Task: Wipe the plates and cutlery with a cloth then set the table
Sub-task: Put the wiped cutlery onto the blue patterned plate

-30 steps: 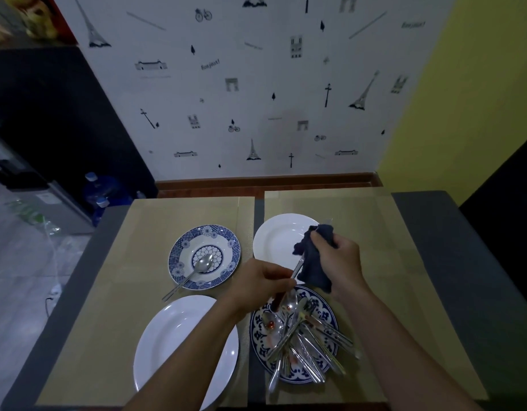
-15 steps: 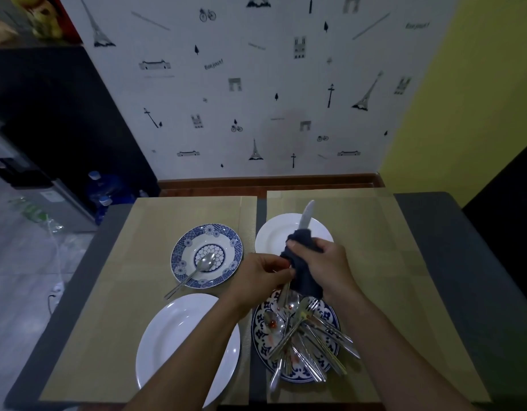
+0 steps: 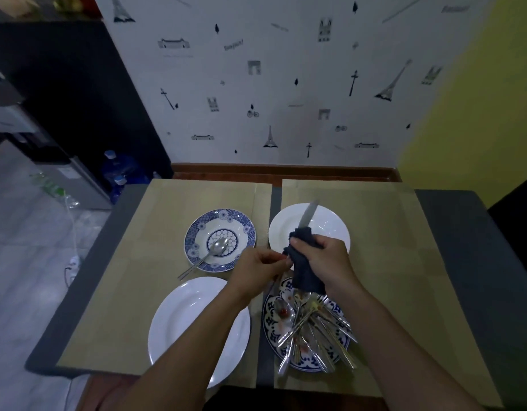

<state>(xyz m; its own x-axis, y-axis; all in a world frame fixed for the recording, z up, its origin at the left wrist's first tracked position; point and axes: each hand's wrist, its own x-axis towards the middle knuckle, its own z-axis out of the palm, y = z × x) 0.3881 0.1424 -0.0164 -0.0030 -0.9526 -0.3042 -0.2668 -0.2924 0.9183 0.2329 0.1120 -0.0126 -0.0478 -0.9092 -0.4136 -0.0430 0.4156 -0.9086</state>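
My right hand (image 3: 323, 259) grips a dark blue cloth (image 3: 305, 274) wrapped round a table knife (image 3: 307, 215), whose blade sticks up and away over the far white plate (image 3: 330, 229). My left hand (image 3: 257, 266) pinches the knife's handle end just left of the cloth. Below them a blue patterned plate (image 3: 269, 321) holds several soiled spoons and forks (image 3: 312, 330). A second blue patterned plate (image 3: 201, 232) carries one spoon (image 3: 214, 250). Near the front left lies a white plate (image 3: 179, 321).
Two tan placemats (image 3: 389, 262) cover the grey table (image 3: 470, 262), which stands against a decorated wall. Water bottles (image 3: 119, 170) and a white cable (image 3: 73, 232) are on the floor to the left.
The cloth has slid down the knife, so the blade now shows above my right hand. Both hands rose slightly above the cutlery plate.
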